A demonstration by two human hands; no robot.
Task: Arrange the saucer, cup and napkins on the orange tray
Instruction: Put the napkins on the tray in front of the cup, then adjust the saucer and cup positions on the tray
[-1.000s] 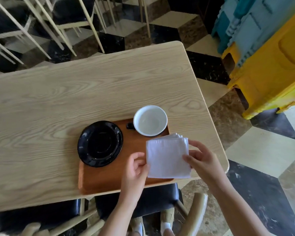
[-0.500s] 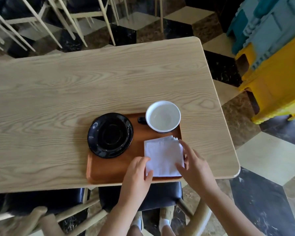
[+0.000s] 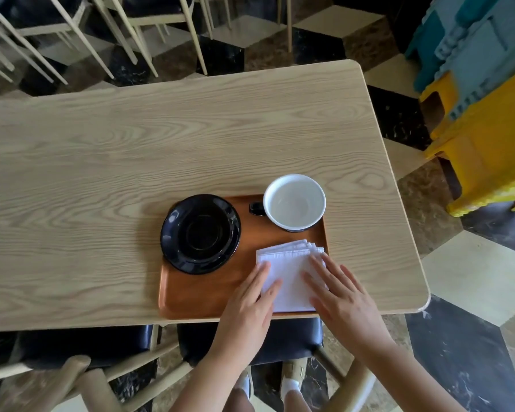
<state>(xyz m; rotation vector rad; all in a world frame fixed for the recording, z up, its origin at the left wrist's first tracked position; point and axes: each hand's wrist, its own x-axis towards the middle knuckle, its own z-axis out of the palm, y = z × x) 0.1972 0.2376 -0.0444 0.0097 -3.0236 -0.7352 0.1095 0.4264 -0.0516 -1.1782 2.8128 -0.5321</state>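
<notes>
An orange tray lies at the near edge of the wooden table. On its left part sits a black saucer. A cup, white inside with a dark handle pointing left, stands upright at the tray's far right corner. A stack of white napkins lies flat on the tray's near right part. My left hand rests with flat fingers on the stack's left side. My right hand lies flat on its right side. Neither hand grips anything.
The light wooden table ends close to the right of the tray. Black-seated wooden chairs stand under the near edge, more chairs behind the far edge. Stacked yellow and blue plastic stools stand at the right on a chequered floor.
The napkin stack came down from being held above the tray's near edge and now lies flat on the tray. Both hands went from pinching it to lying flat on it.
</notes>
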